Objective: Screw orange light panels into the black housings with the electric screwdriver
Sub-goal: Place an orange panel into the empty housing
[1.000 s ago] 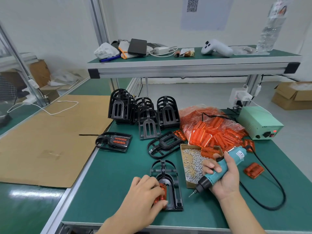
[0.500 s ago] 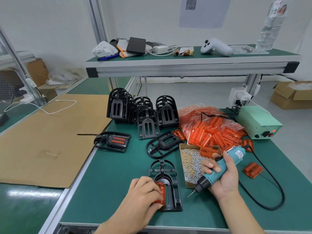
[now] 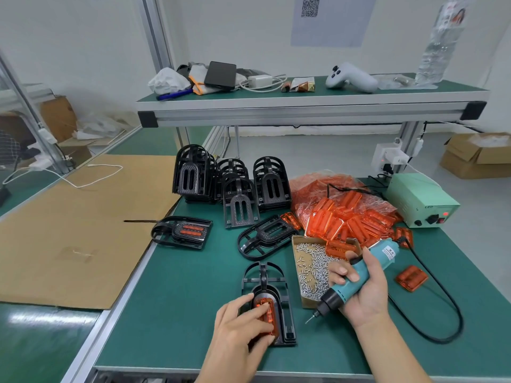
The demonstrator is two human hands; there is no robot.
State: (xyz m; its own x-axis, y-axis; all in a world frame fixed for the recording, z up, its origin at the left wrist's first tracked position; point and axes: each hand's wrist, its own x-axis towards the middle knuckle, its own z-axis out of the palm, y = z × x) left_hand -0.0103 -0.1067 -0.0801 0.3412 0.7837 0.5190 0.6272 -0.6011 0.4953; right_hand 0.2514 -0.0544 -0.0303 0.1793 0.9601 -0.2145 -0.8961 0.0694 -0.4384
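A black housing [image 3: 265, 283] lies flat near the table's front edge. An orange light panel [image 3: 267, 313] sits in its lower part, and my left hand [image 3: 240, 331] rests on it, fingers pressing along its left side and bottom. My right hand [image 3: 362, 291] grips the teal electric screwdriver [image 3: 356, 277], held in the air to the right of the housing with its bit [image 3: 311, 318] pointing down and left. Part of the panel is hidden under my fingers.
An open cardboard box of screws [image 3: 311, 265] lies right of the housing. Behind it is a bag of orange panels [image 3: 345, 217]. Black housings [image 3: 229, 183] stand stacked at the back, one assembled unit [image 3: 185, 232] lies left. The green power supply [image 3: 420, 201] and its cord [image 3: 442, 308] are on the right.
My left hand has shifted on the orange panel, uncovering more of it inside the housing. The screwdriver stays held to the right, nearly unmoved.
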